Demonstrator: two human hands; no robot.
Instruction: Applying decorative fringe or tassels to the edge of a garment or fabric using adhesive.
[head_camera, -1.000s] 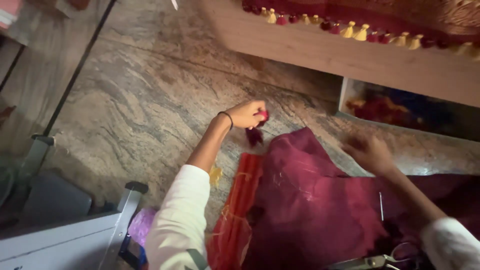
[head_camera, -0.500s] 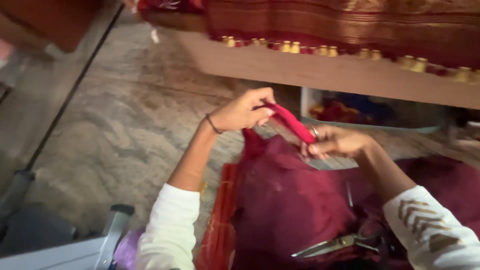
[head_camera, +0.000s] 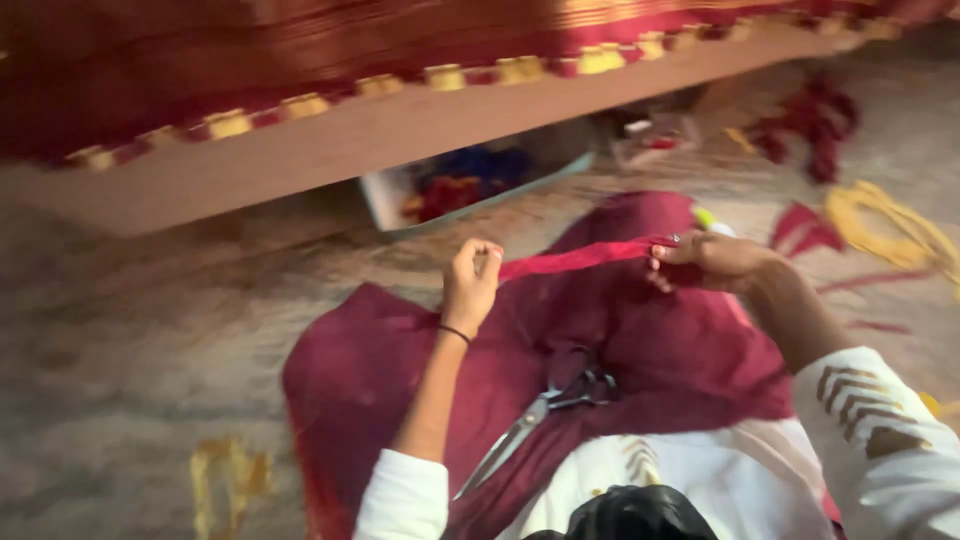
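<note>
My left hand pinches one end of a narrow red fabric strip. My right hand grips the other end, so the strip is stretched level between them. Both hands hover above a maroon cloth spread over my lap and the floor. A pair of metal scissors lies on that cloth, just below my hands, with its blades pointing toward my left elbow. A dark band circles my left wrist.
A low wooden ledge with red cloth and a row of yellow tassels runs across the top. Under it sits a tray of coloured scraps. Red scraps and yellow cord lie on the stone floor at right.
The view has swung to the right. My right hand has taken the strip's free end and my hands have moved apart, pulling the strip straight and level.
</note>
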